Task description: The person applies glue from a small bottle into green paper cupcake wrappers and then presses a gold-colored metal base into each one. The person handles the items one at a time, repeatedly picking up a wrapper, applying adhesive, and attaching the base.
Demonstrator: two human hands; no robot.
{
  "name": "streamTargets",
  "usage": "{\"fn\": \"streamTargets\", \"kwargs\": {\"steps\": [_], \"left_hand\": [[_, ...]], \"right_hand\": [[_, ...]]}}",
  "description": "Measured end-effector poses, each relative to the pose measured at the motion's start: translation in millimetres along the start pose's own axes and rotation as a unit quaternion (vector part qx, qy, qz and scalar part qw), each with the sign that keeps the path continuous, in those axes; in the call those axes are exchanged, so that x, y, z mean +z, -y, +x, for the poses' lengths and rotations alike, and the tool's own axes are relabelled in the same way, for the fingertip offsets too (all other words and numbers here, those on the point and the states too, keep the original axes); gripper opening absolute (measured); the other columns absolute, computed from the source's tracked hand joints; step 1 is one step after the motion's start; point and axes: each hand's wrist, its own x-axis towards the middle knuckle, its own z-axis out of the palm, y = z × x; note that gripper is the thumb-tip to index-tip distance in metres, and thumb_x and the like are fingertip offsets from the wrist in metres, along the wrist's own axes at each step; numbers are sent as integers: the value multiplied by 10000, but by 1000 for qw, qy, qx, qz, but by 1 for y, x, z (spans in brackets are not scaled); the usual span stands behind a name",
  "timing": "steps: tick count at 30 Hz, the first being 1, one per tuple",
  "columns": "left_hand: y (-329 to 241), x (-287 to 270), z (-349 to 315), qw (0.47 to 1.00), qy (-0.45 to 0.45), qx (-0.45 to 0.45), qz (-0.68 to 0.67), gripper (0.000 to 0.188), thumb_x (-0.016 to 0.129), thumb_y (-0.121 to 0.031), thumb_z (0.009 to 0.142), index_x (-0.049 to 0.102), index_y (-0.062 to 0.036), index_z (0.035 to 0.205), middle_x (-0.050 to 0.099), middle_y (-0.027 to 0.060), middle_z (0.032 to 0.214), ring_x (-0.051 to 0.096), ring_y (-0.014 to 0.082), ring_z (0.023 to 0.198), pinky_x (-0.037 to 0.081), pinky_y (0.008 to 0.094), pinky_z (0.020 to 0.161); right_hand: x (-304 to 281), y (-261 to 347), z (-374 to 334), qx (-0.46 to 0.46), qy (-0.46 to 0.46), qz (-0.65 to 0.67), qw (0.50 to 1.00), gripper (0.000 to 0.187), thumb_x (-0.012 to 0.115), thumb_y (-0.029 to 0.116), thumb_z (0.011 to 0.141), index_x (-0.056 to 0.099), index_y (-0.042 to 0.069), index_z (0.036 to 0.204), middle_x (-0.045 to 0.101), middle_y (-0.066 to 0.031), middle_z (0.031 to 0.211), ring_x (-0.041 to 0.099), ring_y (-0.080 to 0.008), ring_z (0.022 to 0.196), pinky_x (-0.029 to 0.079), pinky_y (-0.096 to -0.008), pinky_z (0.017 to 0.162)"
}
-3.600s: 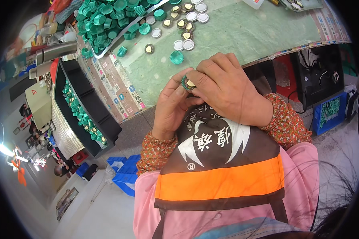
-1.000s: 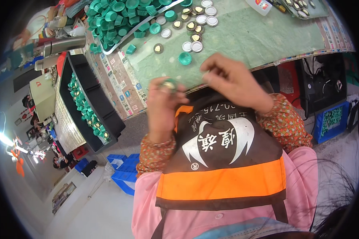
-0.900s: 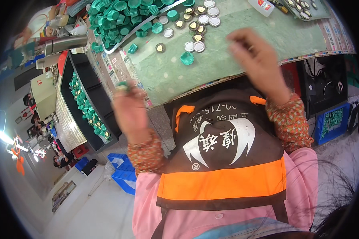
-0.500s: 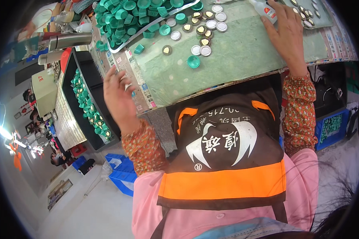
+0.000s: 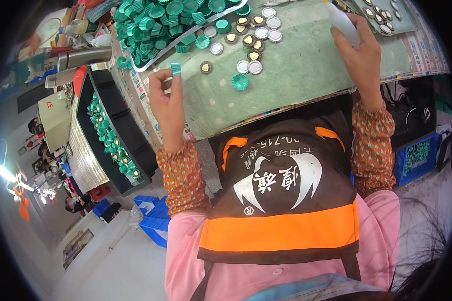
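Note:
My left hand (image 5: 166,108) pinches a small teal fluted cup (image 5: 176,69) between thumb and forefinger, just over the table's left part. At the upper right, my right hand (image 5: 361,60) is closed around a white squeeze bottle (image 5: 344,26), tilted with its tip toward the far side. Between the hands, another teal cup (image 5: 239,82) sits on the green table cover (image 5: 286,70). Beyond it lie white, silver-rimmed caps (image 5: 255,67) and dark fluted cups with pale centres (image 5: 206,67), several of each. A heap of teal cups (image 5: 155,25) fills a white-rimmed tray (image 5: 158,56).
A dark crate (image 5: 116,95) at left holds teal cups with pale centres. Near it lies a metal cylinder (image 5: 88,56). Another tray (image 5: 406,25) of small pieces is at far right. Blue crates stand on the floor at left (image 5: 153,220) and under the table at right (image 5: 419,173).
My left hand, empty before, has picked up the teal cup that lay beside the tray. My right hand has lifted the squeeze bottle and turned it, so its label no longer shows.

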Motion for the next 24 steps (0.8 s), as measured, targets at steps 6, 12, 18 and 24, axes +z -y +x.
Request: {"fn": "streamTargets", "kwargs": {"steps": [6, 12, 18, 24], "left_hand": [[-44, 29, -54, 961, 249, 36, -116, 195, 645, -3, 915, 593, -48, 1097, 621, 75, 1104, 636, 121, 904, 557, 254, 699], [-57, 45, -74, 916, 338, -35, -214, 285, 583, 16, 944, 516, -51, 1212, 566, 67, 1167, 610, 122, 954, 576, 270, 764], [-62, 65, -95, 884, 304, -116, -335, 455, 595, -1, 958, 383, -63, 1356, 501, 94, 1223, 615, 155, 1027, 592, 297, 821], [-57, 73, -98, 868, 288, -144, -379, 429, 562, -49, 996, 392, -53, 1390, 550, 98, 1170, 630, 165, 990, 606, 323, 831]], "right_hand": [[2, 76, -28, 288, 265, 326, 860, 385, 778, 225, 868, 618, -27, 1112, 653, -41, 915, 583, -76, 795, 479, -258, 674], [23, 88, -53, 281, 366, 388, 798, 343, 782, 218, 859, 594, 37, 1081, 606, 14, 814, 533, -26, 626, 426, -193, 496], [24, 94, -74, 334, 307, 400, 796, 337, 785, 137, 843, 566, 47, 1082, 607, -3, 838, 549, -35, 635, 451, -201, 501], [23, 103, -85, 272, 239, 342, 867, 362, 746, 148, 842, 526, 12, 1096, 648, -80, 832, 622, -120, 716, 517, -310, 612]]}}
